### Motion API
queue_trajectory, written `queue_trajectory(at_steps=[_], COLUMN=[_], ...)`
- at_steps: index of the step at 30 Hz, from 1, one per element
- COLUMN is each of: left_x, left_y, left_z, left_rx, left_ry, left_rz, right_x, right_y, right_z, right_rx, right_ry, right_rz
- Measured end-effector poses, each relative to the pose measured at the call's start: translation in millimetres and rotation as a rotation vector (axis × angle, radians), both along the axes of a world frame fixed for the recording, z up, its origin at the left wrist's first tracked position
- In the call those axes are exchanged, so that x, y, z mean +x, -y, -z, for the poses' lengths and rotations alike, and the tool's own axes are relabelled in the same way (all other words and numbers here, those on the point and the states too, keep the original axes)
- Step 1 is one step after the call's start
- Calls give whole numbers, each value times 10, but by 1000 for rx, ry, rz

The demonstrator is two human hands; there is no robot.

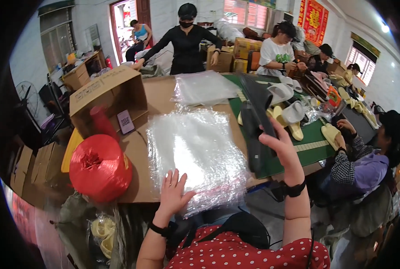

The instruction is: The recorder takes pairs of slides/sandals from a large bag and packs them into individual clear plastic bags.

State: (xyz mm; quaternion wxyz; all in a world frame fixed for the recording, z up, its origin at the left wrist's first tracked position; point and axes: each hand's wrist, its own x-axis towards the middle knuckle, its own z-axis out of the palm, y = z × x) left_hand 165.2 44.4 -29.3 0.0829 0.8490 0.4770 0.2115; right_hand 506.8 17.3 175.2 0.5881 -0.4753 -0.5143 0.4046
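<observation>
My left hand (174, 193) lies open, its fingers spread over the lower edge of a stack of clear plastic bags (195, 139). Raised to the right of the stack, my right hand (283, 145) is closed on a black slipper (259, 105), its long flat sole tilted up. Just below and left of it is a second dark, slipper-like piece (254, 150); whether I grip that one too is unclear. Behind the black slipper, white and yellow slippers (294, 112) lie in a pile on a green mat (271, 163).
On the left stand a red twine roll (100, 168) and an open cardboard box (112, 96). More clear bags (204, 87) lie at the table's far side. A person in black (186, 45) stands opposite. To the right, a person in purple (366, 166) handles a yellow slipper (331, 134).
</observation>
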Motion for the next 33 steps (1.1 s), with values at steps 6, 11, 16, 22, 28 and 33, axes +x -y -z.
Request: queue_trajectory(at_steps=[6,11,16,22,28,33], left_x=[49,57,21,35,38,48], left_y=[-1,2,-15,-27,-16,-21], left_z=[-6,-11,37,35,18,56], left_rx=[-9,-31,-3,26,8,14], left_ry=[-11,-64,-74,-19,-35,-37], left_rz=[-10,-34,-21,-26,-23,-34], right_x=[-660,-971,-695,-478,-436,-743], right_y=[-272,-345,-247,-223,-677,-1171], right_z=[489,999,1064,1315,1396,1392], right_rx=[59,260,281,390,110,-51], right_ry=[554,1211,1237,1267,1338,1434], right_rz=[-120,-131,-292,-199,49,-40])
